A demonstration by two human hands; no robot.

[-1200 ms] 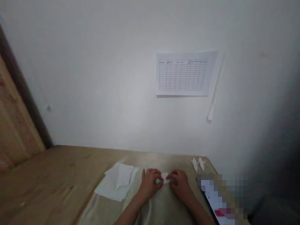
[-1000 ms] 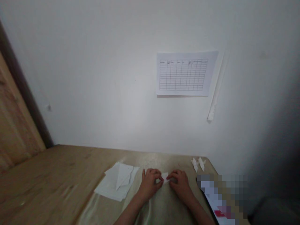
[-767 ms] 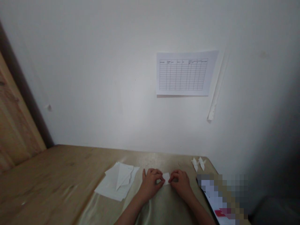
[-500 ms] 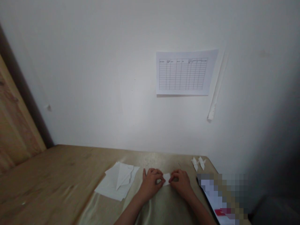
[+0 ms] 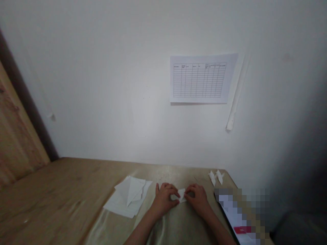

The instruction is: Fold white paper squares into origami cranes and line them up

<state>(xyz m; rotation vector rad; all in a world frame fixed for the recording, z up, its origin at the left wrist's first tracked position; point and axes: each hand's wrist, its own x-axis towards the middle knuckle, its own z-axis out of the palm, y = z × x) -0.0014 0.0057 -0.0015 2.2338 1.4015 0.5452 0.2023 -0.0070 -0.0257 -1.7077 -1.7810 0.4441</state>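
A small piece of folded white paper (image 5: pixel 182 194) lies on the tabletop between my two hands. My left hand (image 5: pixel 165 199) is at its left side, thumb and forefinger curved around the near edge with a gap between their tips. My right hand (image 5: pixel 197 198) pinches the paper's right edge between thumb and fingers. To the left of my hands is a loose stack of white paper sheets (image 5: pixel 117 206), with a creased, partly folded sheet (image 5: pixel 135 190) on top. Two small folded paper shapes (image 5: pixel 216 177) with pointed ends sit near the table's back right corner.
The brown table (image 5: pixel 76 180) meets a white wall (image 5: pixel 102 85). A printed grid sheet (image 5: pixel 199 80) hangs there, beside a narrow paper strip (image 5: pixel 232 117). At right, a dark-edged flat object (image 5: pixel 230 211) is partly pixelated. Wooden boards (image 5: pixel 15 129) stand at far left.
My left thumb and forefinger have parted, the thumb moving slightly down and showing more of the paper. The right hand has barely shifted.
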